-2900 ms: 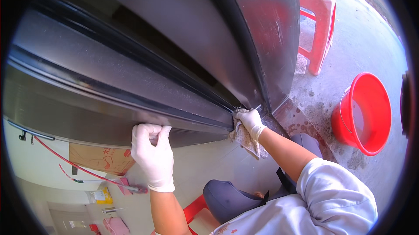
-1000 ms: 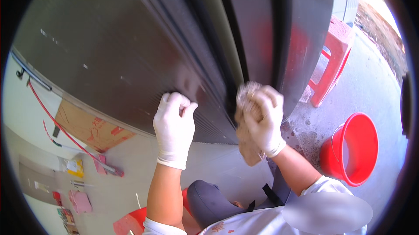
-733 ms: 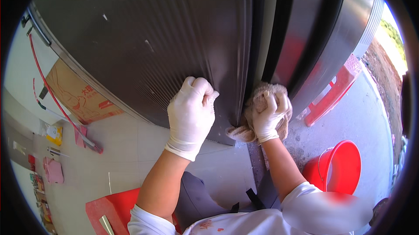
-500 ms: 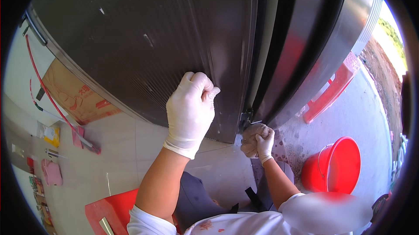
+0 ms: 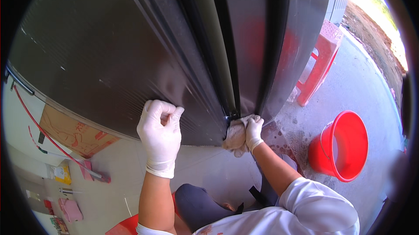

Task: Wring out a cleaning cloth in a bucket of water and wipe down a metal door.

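A dark brown door [image 5: 96, 56] with fine ribbing stands in front of me. My left hand [image 5: 160, 126], in a white glove, is curled closed against or just before its lower face; whatever it may hold is hidden. My right hand [image 5: 254, 133], gloved too, grips a bunched, dirty beige cloth [image 5: 236, 136]. The cloth presses at the foot of the dark frame [image 5: 222, 73], beside the door's bottom corner.
Right of me a red bucket [image 5: 349, 147] with a wire handle stands on the grey ground, and a red plastic stool [image 5: 315, 69] is beyond it. At left are a cardboard sheet [image 5: 72, 132], a red-handled squeegee-like tool [image 5: 43, 121] and a pink bag [image 5: 71, 209].
My view has swung to the right, so door and bucket sit differently in it. My right hand keeps its grip on the cloth at the frame's foot; the left stays closed near the door.
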The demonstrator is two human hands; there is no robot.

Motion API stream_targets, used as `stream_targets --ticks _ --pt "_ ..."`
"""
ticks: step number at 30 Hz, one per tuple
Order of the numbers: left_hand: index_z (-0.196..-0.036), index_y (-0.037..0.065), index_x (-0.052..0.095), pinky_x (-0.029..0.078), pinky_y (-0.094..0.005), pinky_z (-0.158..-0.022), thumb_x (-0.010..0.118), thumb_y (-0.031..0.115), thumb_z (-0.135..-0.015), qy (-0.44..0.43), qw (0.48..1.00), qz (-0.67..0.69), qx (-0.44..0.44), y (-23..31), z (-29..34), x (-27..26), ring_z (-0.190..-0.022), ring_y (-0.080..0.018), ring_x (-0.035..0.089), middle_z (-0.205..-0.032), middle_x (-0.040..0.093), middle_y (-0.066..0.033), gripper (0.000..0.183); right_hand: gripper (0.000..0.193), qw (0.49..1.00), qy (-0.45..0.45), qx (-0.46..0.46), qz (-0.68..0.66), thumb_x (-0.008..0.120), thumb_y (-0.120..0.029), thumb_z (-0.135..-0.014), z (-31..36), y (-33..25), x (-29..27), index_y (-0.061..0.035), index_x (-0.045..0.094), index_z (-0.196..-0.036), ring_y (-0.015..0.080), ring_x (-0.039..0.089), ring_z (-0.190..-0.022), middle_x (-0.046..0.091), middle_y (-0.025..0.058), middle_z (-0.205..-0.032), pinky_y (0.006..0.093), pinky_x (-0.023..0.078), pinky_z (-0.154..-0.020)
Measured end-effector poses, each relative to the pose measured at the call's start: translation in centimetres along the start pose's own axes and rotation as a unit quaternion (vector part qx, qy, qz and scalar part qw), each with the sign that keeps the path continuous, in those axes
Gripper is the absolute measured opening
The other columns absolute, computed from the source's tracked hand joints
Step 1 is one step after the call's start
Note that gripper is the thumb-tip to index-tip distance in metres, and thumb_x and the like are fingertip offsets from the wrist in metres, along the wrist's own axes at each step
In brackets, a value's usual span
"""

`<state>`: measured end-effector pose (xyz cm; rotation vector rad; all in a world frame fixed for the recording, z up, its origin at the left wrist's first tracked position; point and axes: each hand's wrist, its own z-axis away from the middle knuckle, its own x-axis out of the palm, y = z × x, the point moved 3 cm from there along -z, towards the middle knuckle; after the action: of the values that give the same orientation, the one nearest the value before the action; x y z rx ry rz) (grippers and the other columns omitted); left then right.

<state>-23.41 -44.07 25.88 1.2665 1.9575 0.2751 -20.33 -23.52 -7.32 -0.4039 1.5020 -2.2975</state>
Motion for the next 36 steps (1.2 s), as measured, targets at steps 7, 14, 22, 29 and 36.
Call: stream_targets --ticks 7,14,22,29,36 --pt "-0.072 0.003 0.054 0.041 -0.0223 -0.056 0.074 -0.003 -0.073 -0.003 0.999 -0.031 -0.036 0.9 -0.4 -0.2 -0.058 -0.0058 0.045 -0.07 0.052 0.0024 0.021 0.034 0.989 -0.118 0.079 0.043 0.061 -0.012 -0.079 -1.3 8.0 -1.0 -0.0008 0.045 -0.107 0.0285 0.06 -0.092 0.058 0.0169 -0.104 0.038 0.049 -0.083" --pt "-0.074 0.002 0.055 0.042 -0.0249 -0.054 0.075 -0.004 -0.072 -0.005 0.999 -0.048 -0.024 0.4 0.2 -0.3 -0.058 -0.0106 0.049 -0.071 0.052 -0.0012 0.021 0.035 0.981 -0.058 -0.084 0.166 0.057 -0.011 -0.078 2.8 3.9 2.8 0.0003 0.043 -0.107 0.04 0.057 -0.093 0.056 0.025 -0.094 0.0435 0.045 -0.084" --pt "-0.073 0.002 0.056 0.042 -0.0244 -0.055 0.075 -0.004 -0.071 -0.01 0.997 -0.068 -0.037 0.5 -0.1 -0.2 -0.057 -0.0102 0.048 -0.071 0.052 -0.0005 0.02 0.031 0.996 -0.059 -0.06 0.034 0.065 -0.014 -0.077 3.6 -1.6 -0.6 -0.0012 0.055 -0.104 0.0306 0.065 -0.087 0.066 0.0184 -0.096 0.0389 0.051 -0.078" --pt "-0.074 0.002 0.056 0.042 -0.0242 -0.055 0.075 -0.004 -0.071 -0.016 0.997 -0.06 -0.045 0.3 0.1 -0.4 -0.058 -0.01 0.047 -0.072 0.052 -0.0002 0.02 0.024 0.98 -0.141 0.049 -0.13 0.062 -0.006 -0.079 0.7 2.4 -2.3 0.0016 0.058 -0.101 0.023 0.065 -0.086 0.067 0.0126 -0.09 0.0322 0.05 -0.081" --pt "-0.075 0.002 0.056 0.042 -0.0242 -0.057 0.074 -0.004 -0.072 -0.006 0.997 -0.066 -0.042 -0.5 0.5 -1.1 -0.059 -0.0098 0.047 -0.072 0.052 0.0001 0.02 0.058 0.934 -0.279 -0.139 0.174 0.071 -0.014 -0.073 5.6 -0.1 -1.0 0.0017 0.048 -0.124 0.0356 0.059 -0.101 0.058 0.0215 -0.107 0.0366 0.046 -0.089"
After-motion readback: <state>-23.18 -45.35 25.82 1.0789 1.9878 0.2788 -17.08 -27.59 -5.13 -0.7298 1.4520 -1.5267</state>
